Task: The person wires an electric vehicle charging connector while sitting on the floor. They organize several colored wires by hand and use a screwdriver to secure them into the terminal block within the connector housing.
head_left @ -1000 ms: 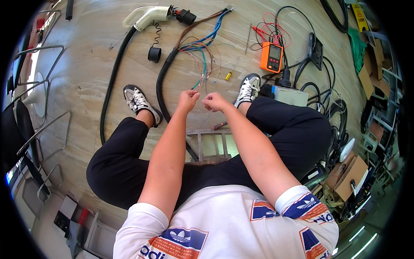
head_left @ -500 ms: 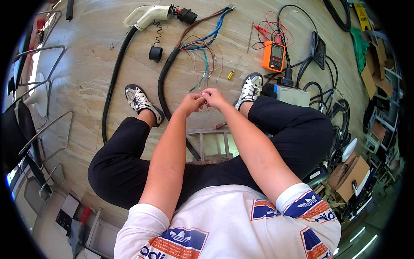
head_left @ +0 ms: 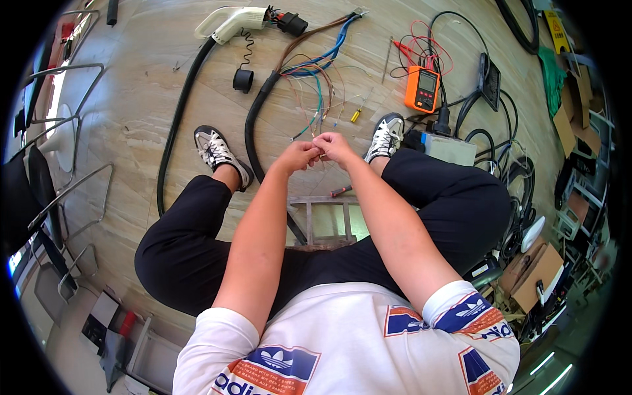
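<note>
My left hand [head_left: 299, 157] and my right hand [head_left: 334, 147] meet between my shoes, fingertips pinched together. A thin wire [head_left: 314, 125] runs down into the pinch; its end is hidden by my fingers. It belongs to a bundle of fine coloured wires [head_left: 320, 99] fanning out of a thick black cable [head_left: 252, 125]. Heavier brown wires [head_left: 297, 43] and blue wires [head_left: 337, 43] leave the same cable toward the far side. A small yellow-handled screwdriver [head_left: 356, 116] lies right of the fine wires.
An orange handheld meter [head_left: 422, 89] with red leads lies at the right, near a grey box [head_left: 449, 149] and black cables. A white charging connector [head_left: 234, 24] rests far left. Below my hands are a low stool frame [head_left: 320, 201] and a red-tipped tool [head_left: 341, 191]. Metal-framed chairs [head_left: 85, 99] line the left.
The whole view has shifted slightly, so floor things sit a little further right. My hands remain pinched together, with the fingers slightly changed in position.
</note>
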The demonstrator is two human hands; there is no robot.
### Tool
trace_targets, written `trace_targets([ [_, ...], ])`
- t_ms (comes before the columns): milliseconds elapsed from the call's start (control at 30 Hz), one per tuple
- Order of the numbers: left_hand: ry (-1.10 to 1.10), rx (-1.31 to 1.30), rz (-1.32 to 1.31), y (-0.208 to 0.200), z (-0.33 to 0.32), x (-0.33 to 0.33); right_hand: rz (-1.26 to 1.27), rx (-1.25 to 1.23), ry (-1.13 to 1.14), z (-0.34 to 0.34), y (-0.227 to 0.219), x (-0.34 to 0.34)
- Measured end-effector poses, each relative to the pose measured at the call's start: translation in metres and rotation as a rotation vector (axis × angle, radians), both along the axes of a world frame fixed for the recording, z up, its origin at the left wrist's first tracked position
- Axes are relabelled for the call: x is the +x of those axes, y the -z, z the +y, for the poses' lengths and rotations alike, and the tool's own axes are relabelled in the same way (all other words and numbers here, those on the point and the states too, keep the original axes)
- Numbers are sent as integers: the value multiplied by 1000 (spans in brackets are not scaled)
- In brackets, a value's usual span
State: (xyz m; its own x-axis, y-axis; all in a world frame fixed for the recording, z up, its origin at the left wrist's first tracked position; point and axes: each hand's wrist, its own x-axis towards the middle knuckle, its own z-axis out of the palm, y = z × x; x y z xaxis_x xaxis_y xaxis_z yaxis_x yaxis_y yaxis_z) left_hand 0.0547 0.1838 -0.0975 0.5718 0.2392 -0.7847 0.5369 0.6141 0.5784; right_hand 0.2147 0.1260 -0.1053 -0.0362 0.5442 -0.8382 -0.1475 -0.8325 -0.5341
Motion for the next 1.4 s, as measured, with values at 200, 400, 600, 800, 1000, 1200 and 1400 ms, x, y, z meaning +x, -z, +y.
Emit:
trace_targets([
  [200, -62, 43, 36, 10, -8, -3, 36, -80, 87, 3, -5, 4],
  [400, -98, -5, 3, 4, -4, 0, 132, -97, 234, 3, -2, 10],
  [600, -169, -128, -33, 1, -2, 1, 277, -104, 339, 3, 2, 18],
  [800, -174, -60, -2, 1, -2, -2, 325, -140, 350, 3, -3, 19],
  [1000, -280, -81, -34, 2, -11, 0, 376, -130, 329, 1, 0, 19],
  [1200, -330, -73, -55, -1, -17, 0, 370, -137, 326, -1, 9, 16],
  [1400, -364, -93, -11, -9, -16, 1, 338, -143, 279, -2, 12, 17],
])
